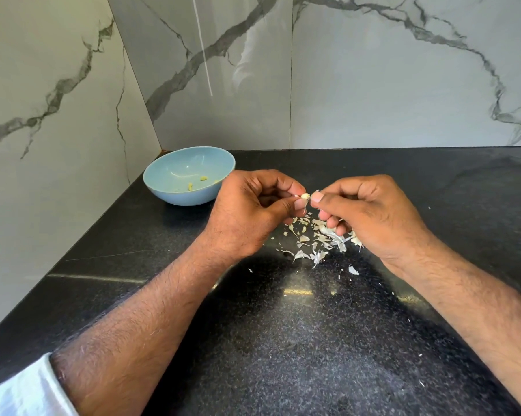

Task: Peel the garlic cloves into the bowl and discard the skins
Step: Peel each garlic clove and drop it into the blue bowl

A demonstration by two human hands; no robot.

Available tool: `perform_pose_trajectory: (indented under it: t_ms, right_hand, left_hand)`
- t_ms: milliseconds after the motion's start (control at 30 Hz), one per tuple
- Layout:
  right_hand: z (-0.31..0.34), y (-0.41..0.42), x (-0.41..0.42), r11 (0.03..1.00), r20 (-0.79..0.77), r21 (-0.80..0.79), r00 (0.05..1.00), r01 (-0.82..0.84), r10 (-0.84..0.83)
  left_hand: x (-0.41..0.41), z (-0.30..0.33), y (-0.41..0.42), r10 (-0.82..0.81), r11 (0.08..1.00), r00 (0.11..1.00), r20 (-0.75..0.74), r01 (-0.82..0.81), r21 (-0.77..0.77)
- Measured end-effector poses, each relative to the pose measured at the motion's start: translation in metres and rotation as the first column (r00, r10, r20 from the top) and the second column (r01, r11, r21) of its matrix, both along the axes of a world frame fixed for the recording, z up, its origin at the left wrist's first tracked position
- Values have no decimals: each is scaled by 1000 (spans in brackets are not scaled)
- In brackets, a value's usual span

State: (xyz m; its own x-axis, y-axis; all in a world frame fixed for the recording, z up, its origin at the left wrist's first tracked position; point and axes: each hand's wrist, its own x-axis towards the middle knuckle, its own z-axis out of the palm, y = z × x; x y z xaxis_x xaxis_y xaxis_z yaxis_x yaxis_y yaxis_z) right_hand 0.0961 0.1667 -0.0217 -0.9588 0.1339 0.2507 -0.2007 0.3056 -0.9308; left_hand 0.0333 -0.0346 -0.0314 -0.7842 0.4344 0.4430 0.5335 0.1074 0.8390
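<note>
In the middle of the frame, we are pinching a garlic clove in our left hand while our right hand is pinching its skin, so scraps are falling on the pile of skins, beside the bowl at middle left.

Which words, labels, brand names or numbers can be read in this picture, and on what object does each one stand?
None: no text shows anywhere.
The blue bowl, the black counter and the marble wall bear no writing, label or number.
</note>
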Motion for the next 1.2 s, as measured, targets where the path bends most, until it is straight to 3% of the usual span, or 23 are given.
perform_pose_trajectory:
  t_ms: [333, 567, 767, 1200]
  right_hand:
    - [-1, 1, -1, 997, 51, 63, 998, -46, 43]
    - [-1, 0, -1, 991, 41, 116, 997, -67, 63]
    - [-1, 0, 0, 986, -1, 158, 999, -54, 55]
    - [5, -1, 1, 998, 41, -31, 998, -56, 57]
  left_hand:
    - [0, 0, 1, 35, 987, 968, -250, -73, -146]
    - [-1, 3, -1, 7, 978, 954, -300, -69, -196]
    - [-4, 1, -2, -25, 983, 973, -230, -18, -183]
    - [-2, -1, 1, -116, 990, 992, 41, 113, 82]
